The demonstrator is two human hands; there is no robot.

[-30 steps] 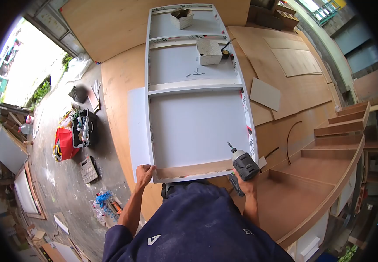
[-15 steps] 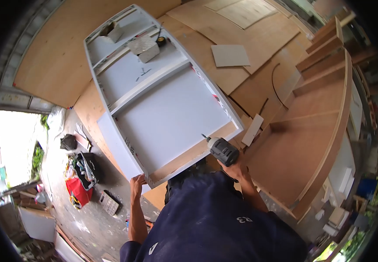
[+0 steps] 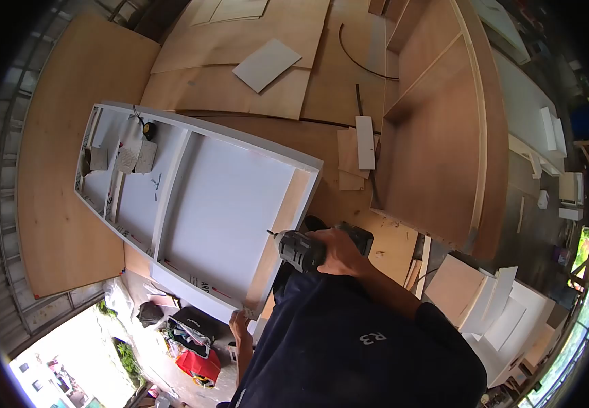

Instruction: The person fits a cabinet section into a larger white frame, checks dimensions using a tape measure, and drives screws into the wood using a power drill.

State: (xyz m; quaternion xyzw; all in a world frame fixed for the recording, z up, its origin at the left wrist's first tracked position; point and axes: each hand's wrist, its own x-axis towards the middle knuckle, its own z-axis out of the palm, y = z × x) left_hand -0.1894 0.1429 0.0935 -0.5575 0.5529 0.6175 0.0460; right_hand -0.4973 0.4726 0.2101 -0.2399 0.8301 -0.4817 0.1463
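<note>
In the head view, my right hand is wrapped around the handle of a grey and black cordless drill. Its bit points left over the bare wood strip at the near end of a white cabinet frame. My left hand grips the near left corner of that frame, with its fingers on the edge. White crosspieces divide the frame into compartments. Farther along it lie a cardboard-like block and a round black and yellow tape measure.
At right stands a large brown wooden cabinet carcass. Plywood sheets and a loose pale board lie beyond the frame. A tool bag with a red cloth sits on the floor at lower left.
My view has turned to the right, so the frame appears rotated. The drill has come around to point left in view. My left hand stays on the corner.
</note>
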